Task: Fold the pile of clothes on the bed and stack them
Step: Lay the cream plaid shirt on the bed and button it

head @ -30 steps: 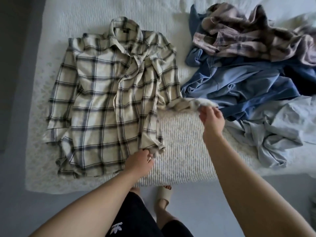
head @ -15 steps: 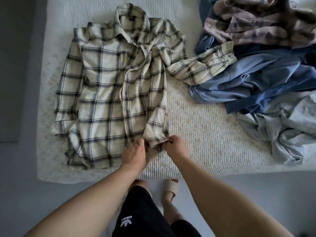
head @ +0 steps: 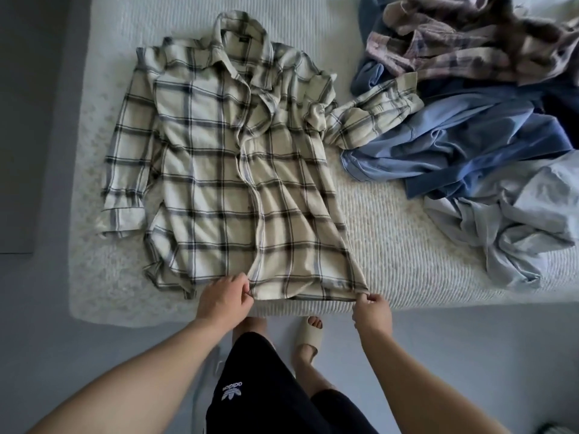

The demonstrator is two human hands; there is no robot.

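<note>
**Operator:** What is happening at the near edge of the bed (head: 407, 277)?

**Technician:** The checked shirt (head: 225, 170) is lying face up on the left part of the bed, collar away from the person. The left hand (head: 224, 300) is pinching the hem at the button strip; the right hand (head: 372, 311) is pinching the hem's right corner. Both are gripping cloth, and the front panel is being spread between them.

**Operator:** How is this step done well?

**Technician:** Judging from the slanting creases across the right panel, the hands should be pulling apart and slightly toward the person, evenly, until the hem is lying straight. Uneven tension is likely to be skewing the button strip.

**Operator:** Anything else needing attention?

**Technician:** The right sleeve (head: 372, 115) is trailing onto the pile of clothes (head: 470, 145), touching the blue garments. It probably needs drawing clear before folding. The left sleeve (head: 125, 170) is lying beside the body, slightly bunched at the cuff.
</note>
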